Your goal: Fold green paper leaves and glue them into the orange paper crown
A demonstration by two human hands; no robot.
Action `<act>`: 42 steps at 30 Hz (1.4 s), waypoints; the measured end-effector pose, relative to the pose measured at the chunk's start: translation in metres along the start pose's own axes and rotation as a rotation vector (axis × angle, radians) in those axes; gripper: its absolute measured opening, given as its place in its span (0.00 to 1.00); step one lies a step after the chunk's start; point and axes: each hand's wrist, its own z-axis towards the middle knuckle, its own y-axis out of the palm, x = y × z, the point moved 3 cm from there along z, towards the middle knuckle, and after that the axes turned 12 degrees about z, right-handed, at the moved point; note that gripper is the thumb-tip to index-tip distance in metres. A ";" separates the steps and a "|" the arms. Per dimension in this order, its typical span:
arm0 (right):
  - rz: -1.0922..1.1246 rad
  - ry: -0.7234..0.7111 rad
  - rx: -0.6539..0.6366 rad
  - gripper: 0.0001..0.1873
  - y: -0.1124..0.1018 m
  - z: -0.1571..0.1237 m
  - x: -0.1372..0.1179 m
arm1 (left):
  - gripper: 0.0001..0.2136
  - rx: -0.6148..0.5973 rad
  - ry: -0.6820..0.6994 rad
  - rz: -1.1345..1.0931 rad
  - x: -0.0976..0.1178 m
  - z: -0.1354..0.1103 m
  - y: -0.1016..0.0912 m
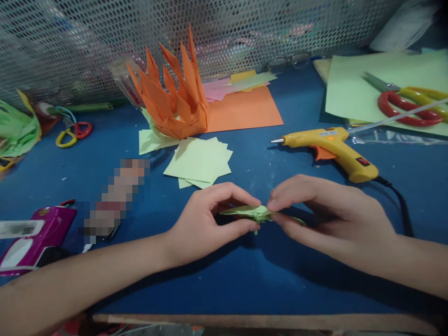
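Blue tabletop (pixel 217 284) beneath folded green paper (pixel 258 213), in the pinch of left fingers (pixel 240 227) and right fingers (pixel 287 195)

The table (pixel 217 289) is blue, the folded paper (pixel 257 213) and squares (pixel 198 161) pale green, the far origami (pixel 184 112) orange, the right glue gun (pixel 338 145) yellow with an orange trigger (pixel 322 154).

Table (pixel 210 289): blue top, scattered pale specks. Near edge (pixel 259 321): brownish strip, running across bottom of view. Far side: grey mesh (pixel 94 28), round perforations, upright along table's back. Coloured shapes (pixel 241 45) show through mesh; blurred, not identifiable. Light: dim, cool; soft shadows on blue.
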 end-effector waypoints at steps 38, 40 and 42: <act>0.133 0.082 0.001 0.10 0.003 -0.006 0.004 | 0.06 0.045 0.013 -0.082 -0.003 -0.002 0.001; 0.136 0.081 -0.015 0.10 0.004 -0.006 0.003 | 0.06 0.040 0.013 -0.089 -0.003 -0.003 0.001; 0.134 0.089 -0.022 0.10 0.004 -0.005 0.003 | 0.05 0.039 0.017 -0.093 -0.003 -0.002 0.002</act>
